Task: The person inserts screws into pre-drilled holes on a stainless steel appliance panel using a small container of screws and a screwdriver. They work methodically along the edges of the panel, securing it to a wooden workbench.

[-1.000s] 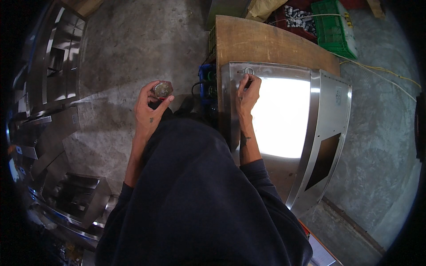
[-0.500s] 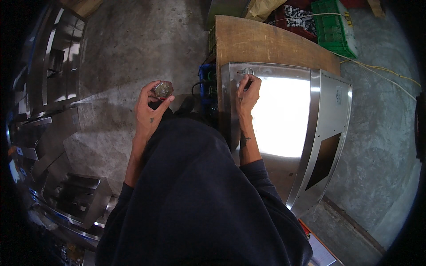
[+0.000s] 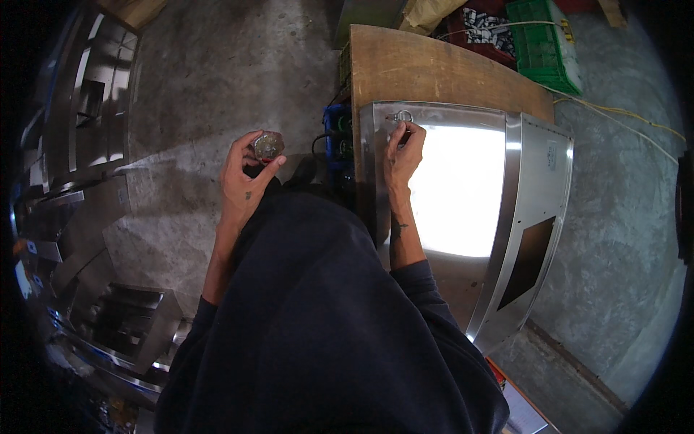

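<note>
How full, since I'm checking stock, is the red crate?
Not empty: many small silvery pieces lie in the red crate. I can't tell whether it's full.

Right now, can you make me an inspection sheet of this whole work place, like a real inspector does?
Surface: brown wooden board, with a stainless-steel housing lying on it, lit by strong glare.
Job's things: small round dish-like object, contents unclear; metal ring by the housing's far left corner.
Clutter: stainless-steel boxes at the left; green plastic crate beside a heap of small metallic parts beyond the board.
Hands: left hand grips the dish-like object; right hand has its fingertips at the ring, grip unclear.
Cables: yellow cable and pale cable at the far right.
Surroundings: bare grey concrete floor; other people, nothing seen.
</note>
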`<action>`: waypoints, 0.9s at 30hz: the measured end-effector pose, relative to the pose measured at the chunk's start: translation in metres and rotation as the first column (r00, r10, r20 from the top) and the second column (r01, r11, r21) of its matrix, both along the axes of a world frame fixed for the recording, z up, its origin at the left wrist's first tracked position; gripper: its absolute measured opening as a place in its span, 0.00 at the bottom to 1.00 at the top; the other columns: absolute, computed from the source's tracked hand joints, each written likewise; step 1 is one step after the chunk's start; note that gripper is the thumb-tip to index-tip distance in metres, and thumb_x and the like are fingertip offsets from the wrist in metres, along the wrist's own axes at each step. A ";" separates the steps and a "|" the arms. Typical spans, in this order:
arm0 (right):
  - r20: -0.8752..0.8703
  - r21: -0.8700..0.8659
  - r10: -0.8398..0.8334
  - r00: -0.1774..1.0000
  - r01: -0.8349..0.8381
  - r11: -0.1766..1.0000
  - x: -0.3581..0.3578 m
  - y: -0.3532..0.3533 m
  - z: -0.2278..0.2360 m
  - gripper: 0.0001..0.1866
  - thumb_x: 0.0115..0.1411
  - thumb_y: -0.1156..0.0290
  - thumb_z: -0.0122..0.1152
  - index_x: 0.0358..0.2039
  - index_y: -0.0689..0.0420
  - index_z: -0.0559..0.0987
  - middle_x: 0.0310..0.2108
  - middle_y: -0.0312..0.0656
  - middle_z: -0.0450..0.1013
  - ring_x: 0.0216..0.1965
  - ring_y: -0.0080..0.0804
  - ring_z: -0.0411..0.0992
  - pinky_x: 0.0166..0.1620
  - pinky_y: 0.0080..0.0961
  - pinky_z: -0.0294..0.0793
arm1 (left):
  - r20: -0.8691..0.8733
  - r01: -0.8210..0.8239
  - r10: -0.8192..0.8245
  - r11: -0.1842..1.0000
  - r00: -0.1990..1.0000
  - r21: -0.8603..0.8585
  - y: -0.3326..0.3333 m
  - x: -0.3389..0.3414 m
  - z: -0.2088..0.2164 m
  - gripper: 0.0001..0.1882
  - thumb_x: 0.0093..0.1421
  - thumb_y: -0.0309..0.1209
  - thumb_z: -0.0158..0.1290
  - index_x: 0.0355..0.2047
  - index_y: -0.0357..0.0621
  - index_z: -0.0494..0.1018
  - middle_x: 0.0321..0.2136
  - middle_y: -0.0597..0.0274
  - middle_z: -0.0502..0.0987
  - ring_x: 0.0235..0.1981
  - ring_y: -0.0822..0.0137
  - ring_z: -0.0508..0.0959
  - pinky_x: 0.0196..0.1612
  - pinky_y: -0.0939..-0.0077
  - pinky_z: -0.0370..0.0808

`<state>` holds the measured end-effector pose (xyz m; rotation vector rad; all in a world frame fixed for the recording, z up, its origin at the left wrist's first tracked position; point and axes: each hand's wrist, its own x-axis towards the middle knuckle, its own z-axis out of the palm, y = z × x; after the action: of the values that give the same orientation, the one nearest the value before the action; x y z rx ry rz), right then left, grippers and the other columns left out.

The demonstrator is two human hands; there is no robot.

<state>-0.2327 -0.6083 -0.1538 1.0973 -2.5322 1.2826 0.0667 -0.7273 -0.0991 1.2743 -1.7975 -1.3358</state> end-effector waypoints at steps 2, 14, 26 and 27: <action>-0.020 0.005 0.002 1.000 -0.002 1.000 -0.001 0.000 0.000 0.12 0.78 0.65 0.60 0.47 0.63 0.77 0.31 0.46 0.77 0.31 0.35 0.76 0.40 0.34 0.78 | -0.001 0.002 -0.002 1.000 1.000 0.008 0.000 -0.001 0.002 0.32 0.64 0.31 0.73 0.65 0.43 0.73 0.51 0.55 0.84 0.49 0.65 0.84 0.53 0.67 0.82; 0.116 -0.027 -0.024 0.993 0.028 0.999 0.000 0.006 0.002 0.10 0.77 0.67 0.60 0.48 0.63 0.77 0.40 0.50 0.77 0.38 0.42 0.77 0.45 0.36 0.79 | 0.031 0.024 -0.025 0.999 0.999 0.029 0.000 -0.006 0.010 0.33 0.63 0.33 0.74 0.66 0.44 0.73 0.54 0.54 0.83 0.50 0.63 0.84 0.53 0.65 0.82; 0.057 -0.161 0.447 0.893 -0.434 0.887 0.090 -0.012 0.118 0.06 0.70 0.75 0.69 0.45 0.60 0.81 0.40 0.48 0.77 0.33 0.35 0.78 0.33 0.30 0.78 | -0.023 0.234 -0.243 0.954 0.970 -0.190 -0.002 -0.039 0.026 0.32 0.60 0.30 0.74 0.64 0.46 0.75 0.62 0.54 0.77 0.58 0.55 0.81 0.55 0.62 0.82; 0.069 -0.140 0.461 0.885 -0.449 0.882 0.093 -0.014 0.121 0.08 0.68 0.76 0.72 0.45 0.60 0.82 0.41 0.48 0.77 0.33 0.42 0.79 0.34 0.35 0.79 | -0.030 0.258 -0.270 0.942 0.962 -0.213 -0.002 -0.041 0.028 0.33 0.59 0.26 0.73 0.64 0.46 0.74 0.62 0.54 0.77 0.59 0.55 0.80 0.55 0.63 0.83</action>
<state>-0.1393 -0.6219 -0.0331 1.7127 -2.2978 1.6043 0.0255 -0.7293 -0.0713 0.8980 -2.0601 -1.2669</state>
